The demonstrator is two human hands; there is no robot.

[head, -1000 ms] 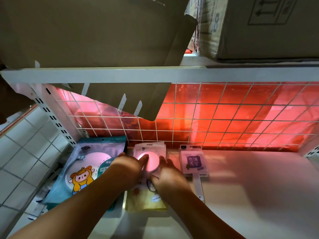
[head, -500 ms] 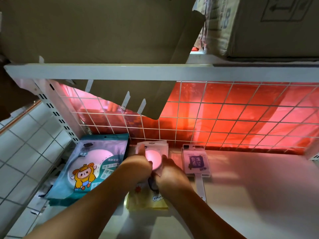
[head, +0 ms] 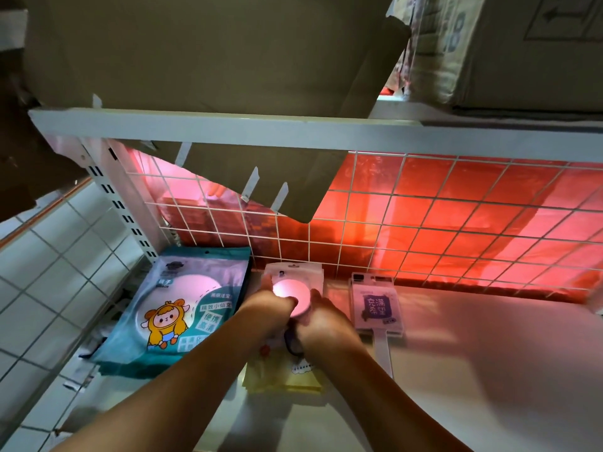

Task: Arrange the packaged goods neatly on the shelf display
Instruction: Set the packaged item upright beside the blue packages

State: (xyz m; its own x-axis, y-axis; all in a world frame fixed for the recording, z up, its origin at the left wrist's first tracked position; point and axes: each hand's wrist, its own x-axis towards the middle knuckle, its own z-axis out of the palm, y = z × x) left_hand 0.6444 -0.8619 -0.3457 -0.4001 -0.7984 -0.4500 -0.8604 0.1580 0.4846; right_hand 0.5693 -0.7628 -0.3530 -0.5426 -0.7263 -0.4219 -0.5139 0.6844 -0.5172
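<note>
Pink disc pack (head: pixel 291 296) gripped edgewise between both hands (head: pixel 268 309) (head: pixel 328 324)

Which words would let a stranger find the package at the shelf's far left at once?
Start at the white shelf below the red-lit wire grid. At its left end lies a teal pouch. It is the largest package there, with a yellow-hooded cartoon figure on a white circle.

Teal cartoon pouch (head: pixel 182 308) flat at left, pink round pack (head: pixel 291 295) centre, purple-label pack (head: pixel 376 305) right, yellow packet (head: pixel 284 375) in front
</note>
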